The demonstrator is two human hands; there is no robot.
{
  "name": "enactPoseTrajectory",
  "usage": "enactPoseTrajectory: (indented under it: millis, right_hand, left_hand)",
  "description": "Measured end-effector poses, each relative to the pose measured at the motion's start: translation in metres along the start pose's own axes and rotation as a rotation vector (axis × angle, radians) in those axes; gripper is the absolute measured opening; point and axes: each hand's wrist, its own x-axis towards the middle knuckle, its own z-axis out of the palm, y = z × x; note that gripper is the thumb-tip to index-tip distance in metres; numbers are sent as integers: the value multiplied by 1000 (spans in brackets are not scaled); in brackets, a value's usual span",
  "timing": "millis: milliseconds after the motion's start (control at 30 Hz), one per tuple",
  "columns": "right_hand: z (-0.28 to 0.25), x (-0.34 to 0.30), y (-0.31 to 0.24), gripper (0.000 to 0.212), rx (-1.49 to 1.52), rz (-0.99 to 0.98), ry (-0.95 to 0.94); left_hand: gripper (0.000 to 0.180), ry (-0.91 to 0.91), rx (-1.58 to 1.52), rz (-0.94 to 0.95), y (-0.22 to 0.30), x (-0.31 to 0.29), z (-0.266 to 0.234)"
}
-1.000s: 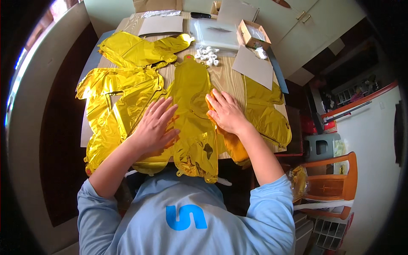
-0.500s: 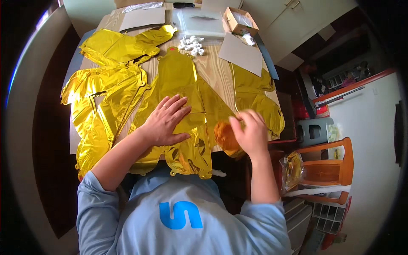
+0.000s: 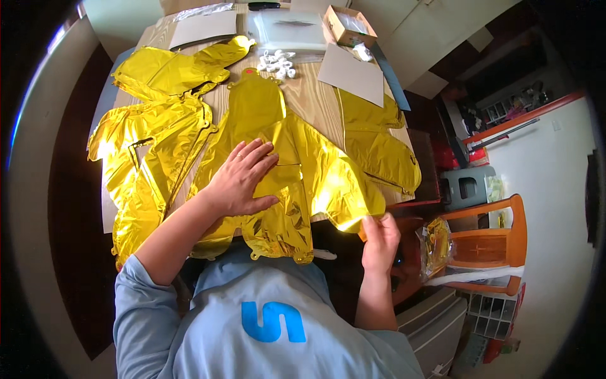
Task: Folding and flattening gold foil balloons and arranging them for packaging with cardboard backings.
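Observation:
A flat gold foil balloon (image 3: 255,104) lies in front of me across the wooden table (image 3: 309,95), its lower part over the near edge. My left hand (image 3: 243,174) rests on its middle with the fingers stretched out. At the balloon's right side, my right hand (image 3: 380,240) pinches the edge of a flap beyond the table's near edge. Bright light reflects off that flap. More gold foil balloons lie uninflated to the left (image 3: 154,126) and to the right (image 3: 372,142); a beige card (image 3: 351,74) covers part of the right one.
Small white rolled pieces (image 3: 276,64) lie in a pile behind the balloon. Farther back are a clear plastic sheet (image 3: 284,31), an open box (image 3: 350,26) and another card (image 3: 203,30). A wooden chair (image 3: 486,243) holding a plastic-wrapped gold packet (image 3: 435,246) stands at the right.
My right hand has moved down toward me, and the flap now spreads out flatter and brighter, its orange-looking crumpled end gone from view. My left hand stays in place.

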Motion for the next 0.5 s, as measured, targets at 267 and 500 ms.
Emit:
enactPoseTrajectory:
  millis: [267, 500]
  right_hand:
    - [101, 22, -16, 15, -522, -688, -794]
    - [75, 72, -5, 16, -292, -458, -722]
  left_hand:
    - [96, 1, -29, 22, -3, -1, 2]
    - [80, -44, 46, 81, -14, -8, 8]
